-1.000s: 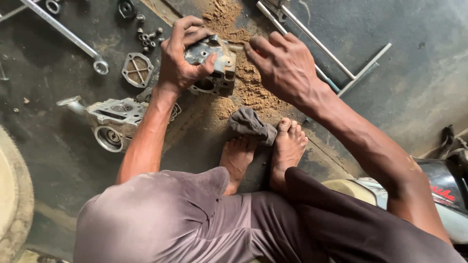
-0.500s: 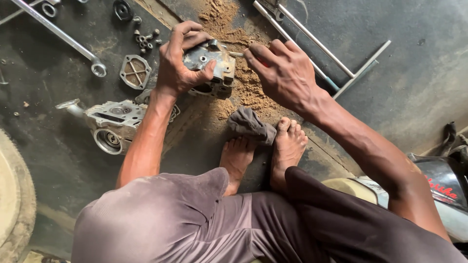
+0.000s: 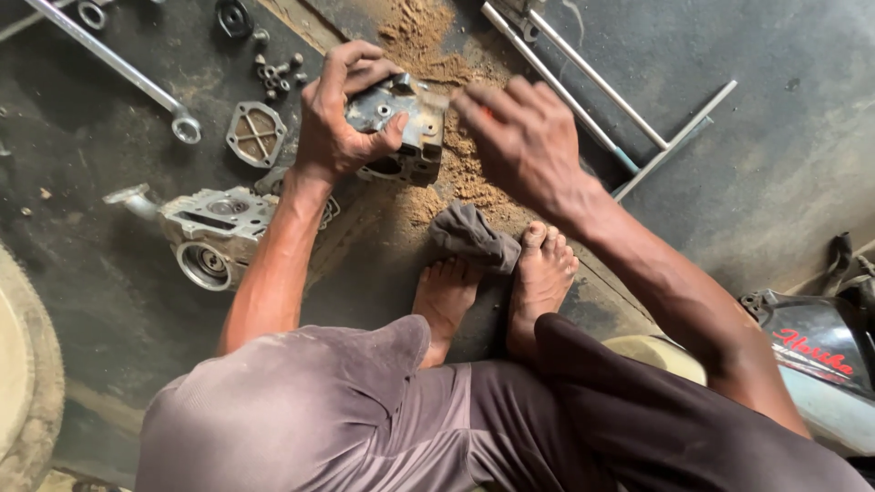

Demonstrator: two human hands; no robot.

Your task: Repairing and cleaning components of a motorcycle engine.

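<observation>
Down at the bottom we've got our knees bent up, and just beyond them our two bare feet (image 3: 497, 292) planted on the dark, oily floor (image 3: 109, 301). A crumpled grey rag (image 3: 474, 235) lies right against the toes of the right foot, at the edge of a patch of sawdust (image 3: 456, 173).

Past the rag, there's the metal engine part (image 3: 401, 128), a greasy grey casting sitting on the sawdust. Our left hand (image 3: 342, 114) is clamped over it, fingers (image 3: 351, 64) curled across the top and thumb pressed on the near face, gripping it firmly. Our right hand (image 3: 524, 141) hovers just beside the part's right edge, fingers bent with something small and reddish between them; we can't tell what it is, or how tightly it's held.

Off to the left sits a larger engine casting (image 3: 214, 232) with a round bore, and near it a small square cover plate (image 3: 255, 134). Farther out, a cluster of loose bolts (image 3: 278, 73), a long ring spanner (image 3: 118, 68), and to the right thin metal rods (image 3: 583, 91) crossing the floor.
</observation>
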